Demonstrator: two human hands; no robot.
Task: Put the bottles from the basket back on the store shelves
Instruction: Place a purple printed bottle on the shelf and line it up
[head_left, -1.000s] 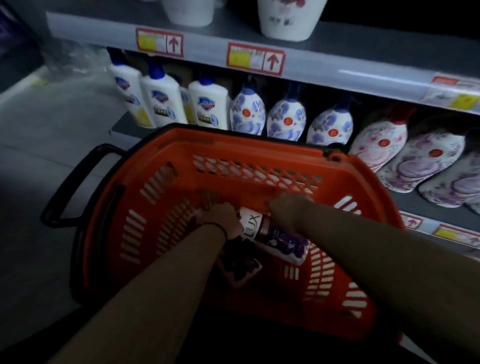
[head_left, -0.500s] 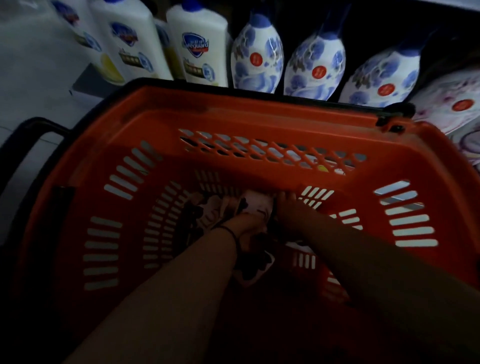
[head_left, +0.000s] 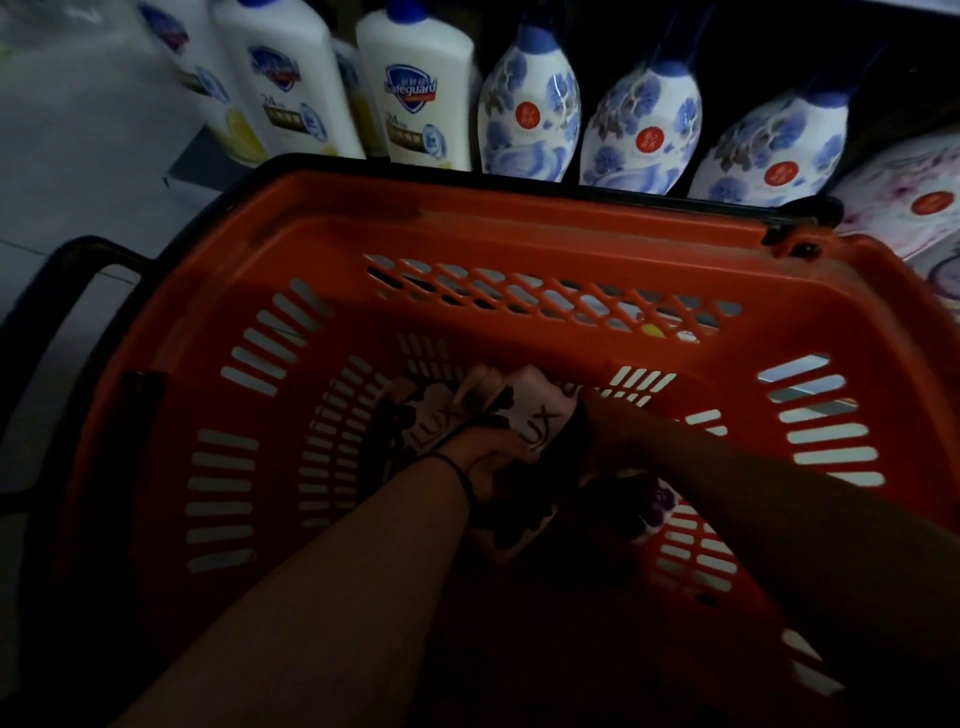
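An orange shopping basket (head_left: 519, 228) fills the view, and both my arms reach down to its bottom. Two white Lux bottles lie there side by side, caps pointing at the far wall. My left hand (head_left: 493, 460), a black band on its wrist, is wrapped around the middle of the black-flowered Lux bottle (head_left: 431, 415). My right hand (head_left: 595, 423) grips the purple-flowered Lux bottle (head_left: 540, 410), whose purple lower end shows under my forearm. The fingers are mostly hidden in the dark.
Just beyond the basket's far rim, a low shelf holds white Safeguard bottles (head_left: 415, 104), blue-flowered bottles (head_left: 530, 119) and pink-flowered bottles (head_left: 914, 197). The basket's black handle (head_left: 67, 291) sticks out to the left over grey floor (head_left: 78, 130).
My view has dropped closer to the basket. Both hands have gone deeper and closed around the two Lux bottles, which now lie close together with their caps turned away from me.
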